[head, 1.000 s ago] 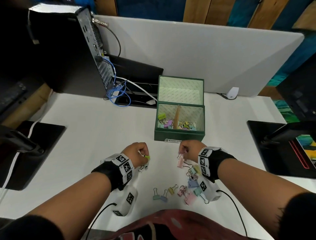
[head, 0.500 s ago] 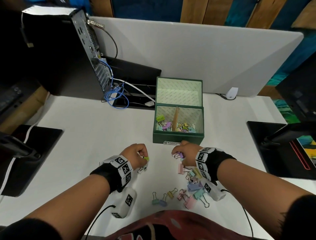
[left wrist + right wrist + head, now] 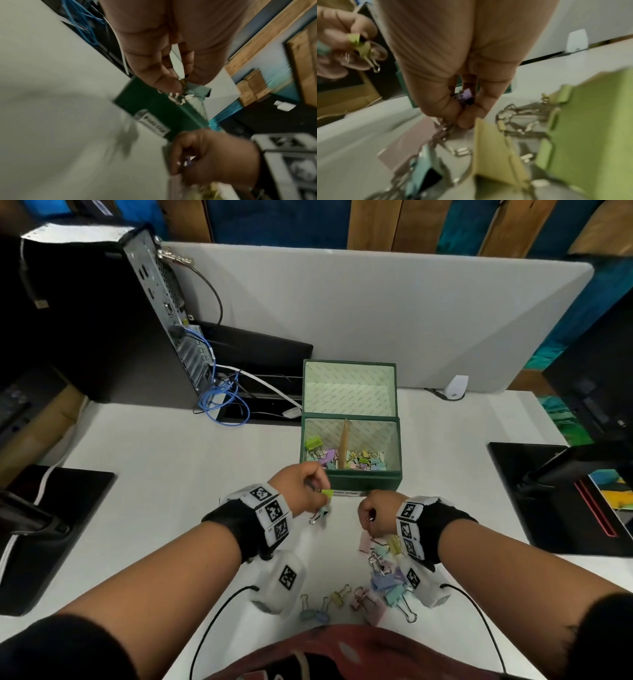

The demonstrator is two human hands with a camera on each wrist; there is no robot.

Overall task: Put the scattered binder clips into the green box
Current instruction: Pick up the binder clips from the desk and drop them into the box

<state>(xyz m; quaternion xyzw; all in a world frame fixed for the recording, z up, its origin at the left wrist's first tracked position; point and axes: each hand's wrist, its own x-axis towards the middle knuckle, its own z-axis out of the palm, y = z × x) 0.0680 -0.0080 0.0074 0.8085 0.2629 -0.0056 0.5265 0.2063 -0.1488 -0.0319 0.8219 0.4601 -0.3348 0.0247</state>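
The green box [image 3: 363, 479] stands open on the white desk with several pastel binder clips inside, on both sides of a wooden divider. My left hand [image 3: 305, 491] is raised just in front of the box's left corner and pinches a lime-green clip [image 3: 327, 493] and a teal clip [image 3: 323, 512] [image 3: 199, 90]. My right hand [image 3: 375, 513] sits lower to the right and pinches a purple clip [image 3: 467, 94] together with the wire handle of another. A pile of scattered clips [image 3: 383, 573] lies under and behind the right wrist, in pink, blue, yellow and green.
A computer tower [image 3: 102, 313] and blue cables [image 3: 219, 398] stand at the back left. A white partition [image 3: 376, 313] runs behind the box. Black monitor bases [image 3: 51, 529] [image 3: 555, 494] flank the work area. A few more clips [image 3: 325, 607] lie near my body.
My left hand has risen and moved forward to the box's front left corner with its clips. My right hand stays at the pile, gripping clips.
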